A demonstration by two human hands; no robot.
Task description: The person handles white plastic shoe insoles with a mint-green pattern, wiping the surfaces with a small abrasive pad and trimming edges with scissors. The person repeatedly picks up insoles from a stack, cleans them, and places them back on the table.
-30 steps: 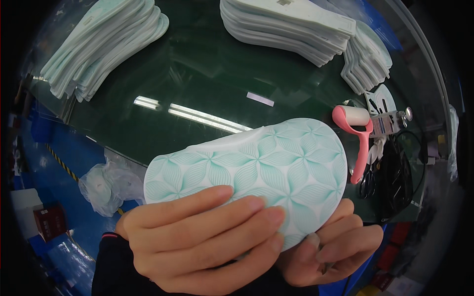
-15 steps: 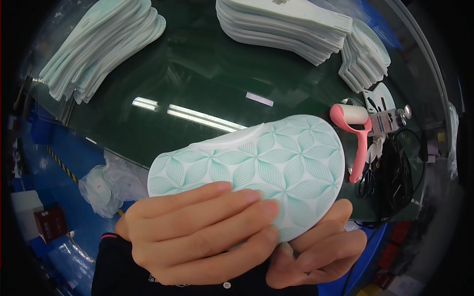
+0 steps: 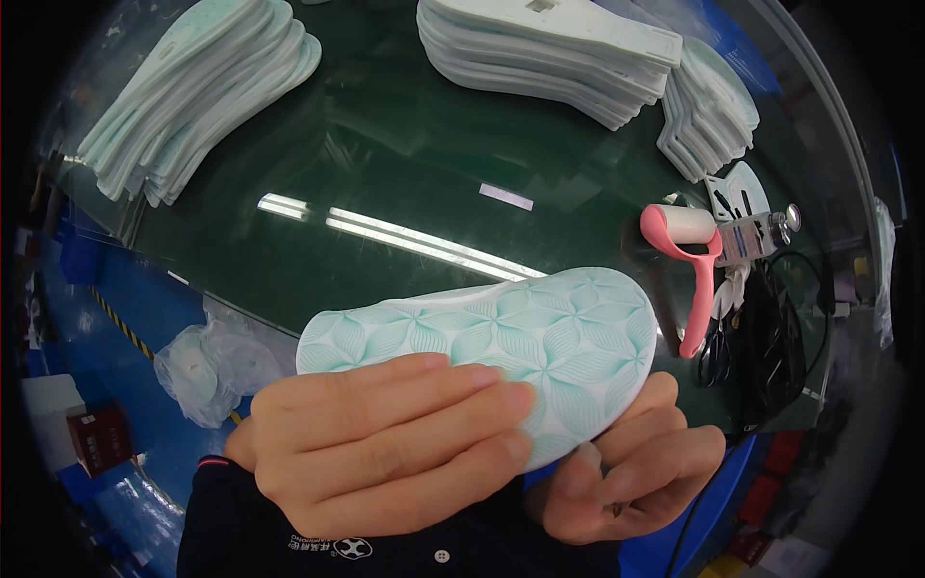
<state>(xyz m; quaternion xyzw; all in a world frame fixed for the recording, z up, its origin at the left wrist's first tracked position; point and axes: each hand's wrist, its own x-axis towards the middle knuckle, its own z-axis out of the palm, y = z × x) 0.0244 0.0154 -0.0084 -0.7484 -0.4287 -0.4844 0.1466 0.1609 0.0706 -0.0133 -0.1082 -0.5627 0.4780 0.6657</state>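
Observation:
A white insole (image 3: pixel 568 328) with a teal leaf pattern is held tilted in front of my body, patterned face toward me. My left hand (image 3: pixel 385 443) lies across its lower part, fingers together on the pattern, the thumb hidden. At the lower right edge, the curled fingers of my right hand (image 3: pixel 631 472) grip the insole's rim, partly behind it. What the fingertips there press on is partly hidden. The insole's wide rounded end points right, above the right hand.
Stacks of pale insoles stand at the far left (image 3: pixel 207 91), far middle (image 3: pixel 549 63) and far right (image 3: pixel 708 106) of the dark green table (image 3: pixel 385 154). To the right lie a pink-handled lint roller (image 3: pixel 701 289), a clear pump bottle (image 3: pixel 747 239), scissors (image 3: pixel 715 358) and a black bag (image 3: pixel 771 347).
The insole's wide end has dropped lower and tipped back, so its face looks narrower. My right hand has shifted slightly right, and my left hand has risen slightly.

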